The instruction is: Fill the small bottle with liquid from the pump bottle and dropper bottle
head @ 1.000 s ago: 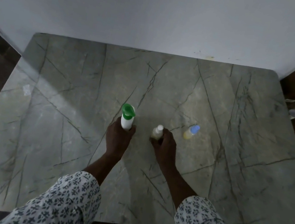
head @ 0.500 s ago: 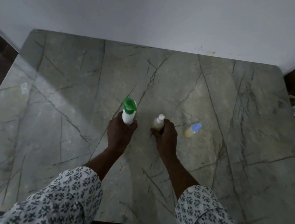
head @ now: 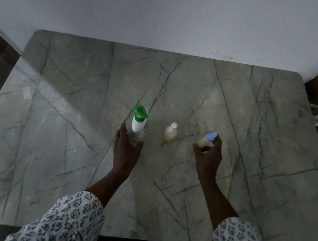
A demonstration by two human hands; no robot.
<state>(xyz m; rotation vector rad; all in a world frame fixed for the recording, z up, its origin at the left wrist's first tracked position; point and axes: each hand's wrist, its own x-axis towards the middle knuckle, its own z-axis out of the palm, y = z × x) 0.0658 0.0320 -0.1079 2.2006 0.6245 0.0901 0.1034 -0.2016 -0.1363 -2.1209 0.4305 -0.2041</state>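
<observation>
Curled fingers of the right hand (head: pixel 208 160) grip the blue-capped dropper bottle (head: pixel 207 141), while the left hand (head: pixel 127 149) lies loosely open at the foot of the green-headed white pump bottle (head: pixel 138 124). Both reach over a grey veined marble table (head: pixel 44 143) set against a pale wall (head: pixel 173 7). Between the hands the small bottle (head: pixel 170 133) stands upright and untouched, white-capped, with yellowish liquid inside.

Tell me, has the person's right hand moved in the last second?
Yes. The right hand left the white-capped small bottle, which stayed put, and went rightward to the blue-capped bottle.
</observation>
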